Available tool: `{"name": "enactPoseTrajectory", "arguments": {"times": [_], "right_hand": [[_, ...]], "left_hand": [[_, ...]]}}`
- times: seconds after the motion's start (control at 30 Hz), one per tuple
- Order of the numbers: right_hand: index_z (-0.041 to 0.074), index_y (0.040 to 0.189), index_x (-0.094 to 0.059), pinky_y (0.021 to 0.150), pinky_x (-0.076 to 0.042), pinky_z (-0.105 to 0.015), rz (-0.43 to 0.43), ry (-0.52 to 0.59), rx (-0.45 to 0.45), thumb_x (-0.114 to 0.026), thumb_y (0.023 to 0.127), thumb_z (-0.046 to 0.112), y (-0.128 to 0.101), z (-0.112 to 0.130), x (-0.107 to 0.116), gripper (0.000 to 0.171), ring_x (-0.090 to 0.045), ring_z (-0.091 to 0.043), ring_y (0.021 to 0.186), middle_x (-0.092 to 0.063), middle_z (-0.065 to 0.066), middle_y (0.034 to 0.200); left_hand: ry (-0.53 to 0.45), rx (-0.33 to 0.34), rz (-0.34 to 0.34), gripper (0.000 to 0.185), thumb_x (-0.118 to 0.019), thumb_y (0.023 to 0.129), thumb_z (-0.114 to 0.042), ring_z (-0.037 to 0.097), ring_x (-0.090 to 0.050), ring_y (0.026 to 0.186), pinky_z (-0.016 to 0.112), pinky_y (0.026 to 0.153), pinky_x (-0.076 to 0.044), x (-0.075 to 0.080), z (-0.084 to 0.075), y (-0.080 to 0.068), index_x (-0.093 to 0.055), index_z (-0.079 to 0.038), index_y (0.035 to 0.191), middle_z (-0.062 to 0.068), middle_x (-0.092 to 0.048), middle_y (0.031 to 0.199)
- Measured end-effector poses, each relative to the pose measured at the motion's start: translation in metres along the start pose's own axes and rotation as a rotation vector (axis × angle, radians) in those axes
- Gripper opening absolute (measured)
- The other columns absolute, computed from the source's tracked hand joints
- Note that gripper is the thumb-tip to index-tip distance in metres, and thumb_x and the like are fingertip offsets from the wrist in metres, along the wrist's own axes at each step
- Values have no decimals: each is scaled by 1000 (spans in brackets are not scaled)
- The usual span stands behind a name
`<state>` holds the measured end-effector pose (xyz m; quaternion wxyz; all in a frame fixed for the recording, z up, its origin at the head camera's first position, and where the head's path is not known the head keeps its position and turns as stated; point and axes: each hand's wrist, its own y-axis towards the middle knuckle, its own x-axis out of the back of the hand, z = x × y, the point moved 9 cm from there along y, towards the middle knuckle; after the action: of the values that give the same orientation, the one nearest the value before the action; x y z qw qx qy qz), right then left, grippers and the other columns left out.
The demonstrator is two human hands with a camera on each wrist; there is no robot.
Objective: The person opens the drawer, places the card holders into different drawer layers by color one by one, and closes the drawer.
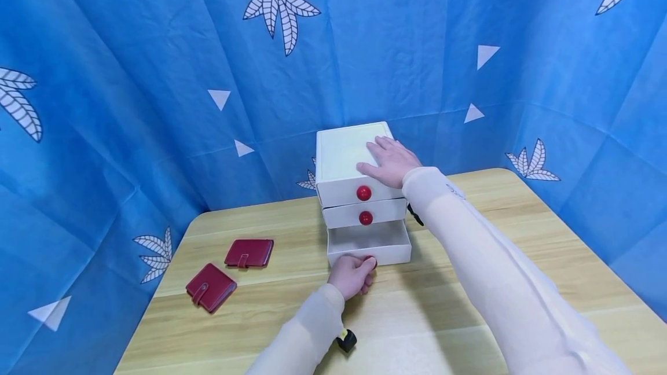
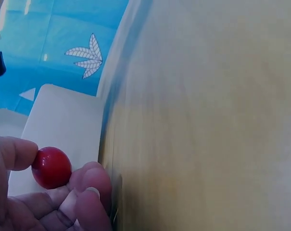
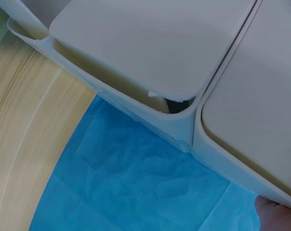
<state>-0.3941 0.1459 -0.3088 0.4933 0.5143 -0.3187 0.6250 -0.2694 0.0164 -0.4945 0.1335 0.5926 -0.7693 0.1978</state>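
A white three-drawer box (image 1: 341, 152) stands at the back of the table, with a round red knob on each drawer. Its bottom drawer (image 1: 393, 254) is pulled out, and the visible part of its inside holds nothing. My left hand (image 1: 350, 275) pinches that drawer's red knob (image 2: 51, 167) between thumb and fingers. On the box's top, near its right edge, my right hand (image 1: 391, 161) rests with fingers spread. Only a bit of the right hand (image 3: 279, 216) shows in the right wrist view, against the box's edge. Above the bottom drawer, the middle drawer (image 1: 341, 214) sits slightly uneven in its frame.
Two dark red wallets with strap closures lie left of the box, one farther back (image 1: 250, 252) and one nearer (image 1: 211, 287). The wooden table (image 1: 271, 328) has rounded back corners. Behind it hangs a blue patterned curtain (image 1: 396, 74).
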Motion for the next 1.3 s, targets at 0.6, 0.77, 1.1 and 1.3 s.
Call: {"name": "enactPoseTrajectory", "arguments": {"times": [0.6,0.77,1.1,1.3], "right_hand": [[16,154,-24,117,-11,-46,3,-10,-12,-33,92,67,1,-3,-1,81,-10,-27,146,-17,-9,159],[17,154,-23,117,-10,-45,13,-11,-16,-33,92,68,2,-2,-1,81,-9,-27,147,-16,-9,160],[16,154,-24,117,-11,-45,13,-15,-9,-33,92,67,2,1,1,81,-10,-27,147,-17,-9,159],[14,154,-24,117,-11,-45,7,-29,3,-31,92,67,2,0,0,82,-10,-28,146,-16,-11,159]], "left_hand": [[125,-61,-36,46,-56,95,-34,10,-55,45,25,45,-42,3,1,0,-71,-4,65,4,-64,58],[102,-67,-64,46,-58,95,-35,9,-54,44,24,49,-44,5,-1,-2,-71,-4,64,4,-64,58],[50,-60,-53,41,-61,93,-33,10,-54,43,25,47,-44,0,-3,-10,-72,-3,67,5,-65,59],[96,-75,-59,43,-60,92,-34,8,-53,41,24,47,-43,1,-2,-12,-71,-5,63,6,-64,56]]}}
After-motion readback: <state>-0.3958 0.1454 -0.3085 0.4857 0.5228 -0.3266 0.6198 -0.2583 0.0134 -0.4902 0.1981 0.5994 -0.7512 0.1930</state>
